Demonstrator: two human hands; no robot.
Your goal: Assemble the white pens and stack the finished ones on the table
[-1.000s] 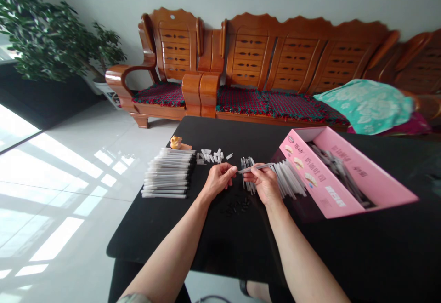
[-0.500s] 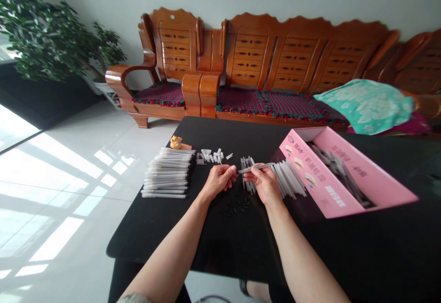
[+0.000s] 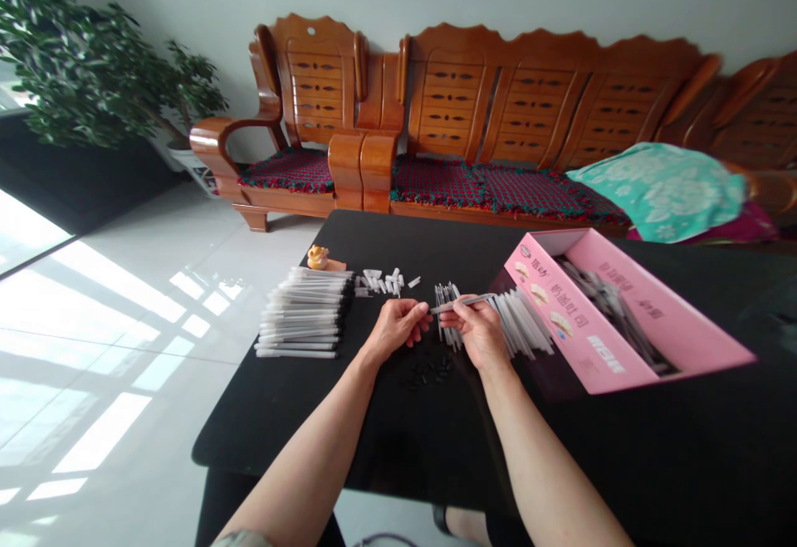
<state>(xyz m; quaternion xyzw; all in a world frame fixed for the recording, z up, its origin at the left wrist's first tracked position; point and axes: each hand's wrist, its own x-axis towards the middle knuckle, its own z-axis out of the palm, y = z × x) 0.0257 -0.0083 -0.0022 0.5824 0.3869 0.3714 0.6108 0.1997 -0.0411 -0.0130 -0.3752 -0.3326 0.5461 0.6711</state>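
Observation:
In my right hand a pen with a whitish barrel is pinched between thumb and fingers, lying almost level. My left hand meets its left end with thumb and forefinger closed; whatever small part sits between them is hidden. Below the hands lies a scatter of small black pen parts. Thin refills lie partly behind my right hand, and a row of pale pen barrels spreads to its right. Short white caps are heaped beyond my left hand. A stack of pens with black ends lies at left.
An open pink box holding a bundle of grey pieces stands on the black table at right. Behind the pen stack sits a small yellow figurine. A wooden sofa runs along the table's far side.
My left thumb and forefinger have shifted very slightly toward the pen's left end. My right hand and the pen keep nearly the same place.

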